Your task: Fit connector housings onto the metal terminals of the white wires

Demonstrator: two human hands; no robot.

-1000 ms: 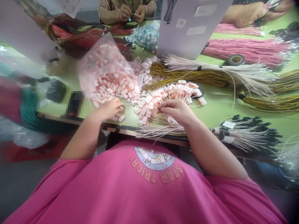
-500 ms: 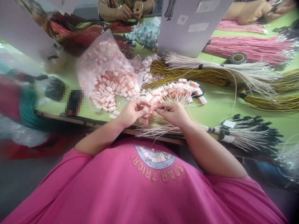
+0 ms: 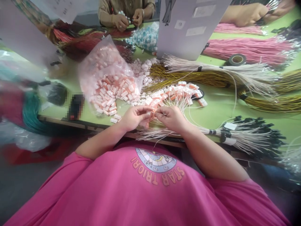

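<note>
My left hand (image 3: 136, 117) is closed in a pinch on a small white-and-orange plastic connector (image 3: 152, 113), mostly covered by the fingers. Close beside it, my right hand (image 3: 173, 118) pinches a thin white wire against that connector; the wire's end is too small to make out. Behind both hands lies a heap of connectors (image 3: 178, 91) fitted on white wires. Below them a bundle of white wires (image 3: 152, 133) lies along the table's front edge. Left of my hands, a clear plastic bag (image 3: 103, 59) spills loose white-and-orange connectors (image 3: 113, 94).
Black-ended white cables (image 3: 254, 135) lie at the right. Yellow-black wires (image 3: 211, 77), pink wires (image 3: 244, 50) and a tape roll (image 3: 237, 59) are behind. A grey divider (image 3: 185, 34) stands upright. Across the table, another person's hands (image 3: 127, 22) handle small parts; another person's hand (image 3: 251, 14) is at upper right.
My left fingers have closed further around the connector, and both hands have come slightly nearer each other. The whole view has shifted a little. The hands of the person opposite have moved apart.
</note>
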